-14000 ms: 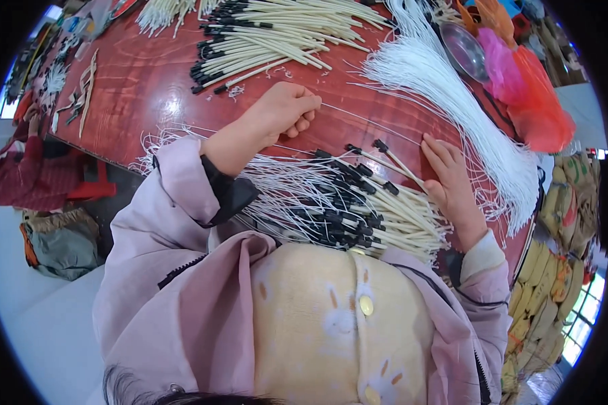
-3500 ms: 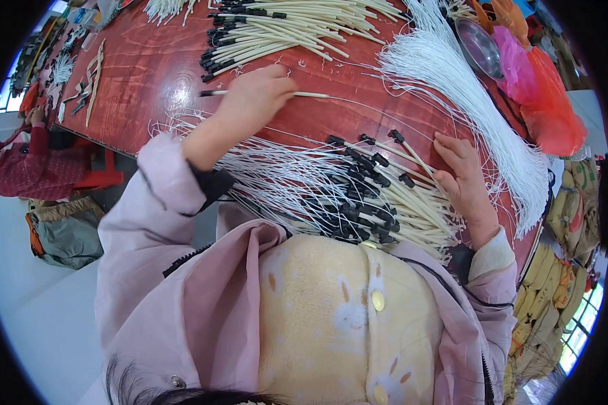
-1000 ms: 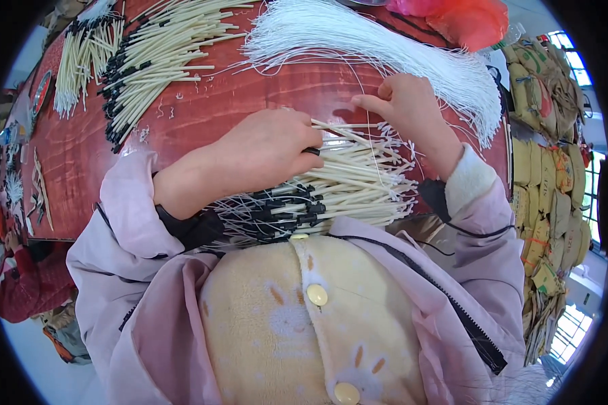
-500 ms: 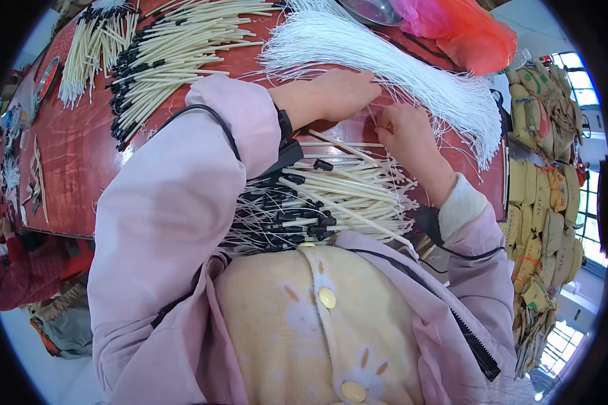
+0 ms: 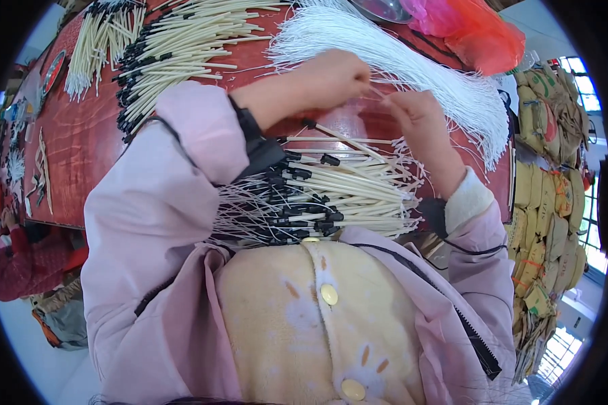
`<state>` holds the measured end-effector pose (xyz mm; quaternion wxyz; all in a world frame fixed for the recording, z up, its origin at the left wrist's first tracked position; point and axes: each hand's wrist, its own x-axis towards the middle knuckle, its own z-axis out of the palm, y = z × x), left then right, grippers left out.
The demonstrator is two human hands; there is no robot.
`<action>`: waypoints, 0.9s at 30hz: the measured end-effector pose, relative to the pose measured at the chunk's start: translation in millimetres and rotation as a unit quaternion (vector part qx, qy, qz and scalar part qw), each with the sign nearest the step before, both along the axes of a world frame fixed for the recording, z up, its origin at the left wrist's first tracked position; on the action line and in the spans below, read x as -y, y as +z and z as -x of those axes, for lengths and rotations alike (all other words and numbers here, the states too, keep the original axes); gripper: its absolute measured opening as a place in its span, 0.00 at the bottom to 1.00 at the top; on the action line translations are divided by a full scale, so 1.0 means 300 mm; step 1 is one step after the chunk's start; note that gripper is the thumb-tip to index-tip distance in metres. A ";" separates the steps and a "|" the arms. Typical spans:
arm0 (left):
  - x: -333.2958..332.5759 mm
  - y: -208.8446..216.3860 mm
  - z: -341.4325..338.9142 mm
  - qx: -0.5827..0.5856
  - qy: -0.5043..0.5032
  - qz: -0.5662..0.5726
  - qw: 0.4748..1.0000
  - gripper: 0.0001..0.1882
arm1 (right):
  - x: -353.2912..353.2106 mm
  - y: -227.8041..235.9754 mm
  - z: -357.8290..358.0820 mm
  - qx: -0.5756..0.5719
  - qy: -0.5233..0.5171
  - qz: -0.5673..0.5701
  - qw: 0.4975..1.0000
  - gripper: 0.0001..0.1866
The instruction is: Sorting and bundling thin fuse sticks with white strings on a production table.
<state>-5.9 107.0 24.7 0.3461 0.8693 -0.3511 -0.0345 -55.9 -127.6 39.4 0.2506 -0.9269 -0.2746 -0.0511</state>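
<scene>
Over the red table, my left hand (image 5: 334,75) is closed, with thumb and fingers pinched together. My right hand (image 5: 417,116) is pinched too, close beside it on the right. A short stretch of thin white cord (image 5: 378,93) runs between the two sets of fingertips; the rest of it is hard to follow. Just beyond both hands lies a thick bundle of loose white cords (image 5: 385,64). Between my forearms and my body is a pile of cream tubes (image 5: 365,179) with black end pieces and thin white cords coming out of the ends.
More cream tubes with black ends (image 5: 189,40) lie in a heap at the far left. A pink and red plastic bag (image 5: 479,34) and a metal bowl (image 5: 382,8) sit at the back. Stacked tan sacks (image 5: 550,202) stand beyond the table's right edge.
Both hands have moved farther from my body, the left one also slightly left. The long tube that slanted across the near pile toward my body no longer shows there.
</scene>
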 end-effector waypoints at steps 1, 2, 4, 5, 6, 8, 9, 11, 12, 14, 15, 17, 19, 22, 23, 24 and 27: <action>-0.038 0.015 -0.010 -0.023 0.021 0.017 0.999 0.12 | 0.020 0.006 -0.008 0.041 0.008 -0.005 0.999 0.07; -0.096 0.033 -0.016 -0.053 0.050 0.053 0.996 0.11 | 0.041 0.007 -0.022 0.040 0.009 -0.006 0.999 0.07; -0.214 0.047 -0.036 -0.182 0.126 0.149 0.964 0.10 | 0.094 0.006 -0.056 0.065 -0.005 0.035 0.997 0.07; -0.260 0.052 -0.044 -0.276 0.176 0.205 0.922 0.10 | 0.111 0.006 -0.068 0.079 -0.009 0.053 0.995 0.07; -0.289 0.053 -0.050 -0.275 0.180 0.204 0.922 0.10 | 0.125 -0.002 -0.074 0.079 -0.005 0.050 0.996 0.07; -0.338 0.059 -0.061 -0.312 0.188 0.250 0.897 0.10 | 0.140 -0.024 -0.087 0.089 0.006 0.063 0.994 0.07; -0.357 0.061 -0.061 -0.330 0.192 0.273 0.883 0.11 | 0.141 -0.030 -0.092 0.093 0.012 0.070 0.993 0.07; -0.377 0.075 -0.028 -0.333 0.207 0.289 0.873 0.10 | 0.118 -0.011 -0.085 0.093 0.028 0.101 0.990 0.07; -0.376 0.080 -0.013 -0.338 0.213 0.303 0.865 0.11 | 0.113 0.000 -0.074 0.092 0.034 0.134 0.986 0.08; -0.386 0.064 0.036 -0.345 0.216 0.316 0.857 0.11 | 0.126 -0.005 -0.069 0.090 0.038 0.168 0.981 0.09; -0.408 0.037 0.083 -0.288 0.269 0.230 0.890 0.11 | 0.149 -0.010 -0.070 0.111 0.041 0.169 0.978 0.12; -0.453 -0.042 0.175 -0.128 0.304 0.082 0.940 0.11 | 0.181 -0.013 -0.077 0.153 0.052 0.173 0.972 0.18; -0.464 -0.080 0.242 -0.027 0.288 0.021 0.957 0.10 | 0.169 -0.003 -0.063 0.145 0.057 0.169 0.973 0.21; -0.463 -0.088 0.308 -0.058 0.336 0.003 0.940 0.10 | 0.113 0.004 -0.029 0.124 0.064 0.161 0.977 0.27; -0.463 -0.094 0.315 -0.059 0.335 0.004 0.940 0.10 | 0.078 0.004 -0.019 0.112 0.114 0.149 0.976 0.29; -0.463 -0.100 0.321 -0.060 0.337 0.004 0.939 0.10 | 0.048 0.004 -0.009 0.099 0.165 0.138 0.972 0.31; -0.476 -0.109 0.332 -0.060 0.348 0.004 0.936 0.10 | 0.021 -0.005 0.004 0.076 0.224 0.136 0.962 0.33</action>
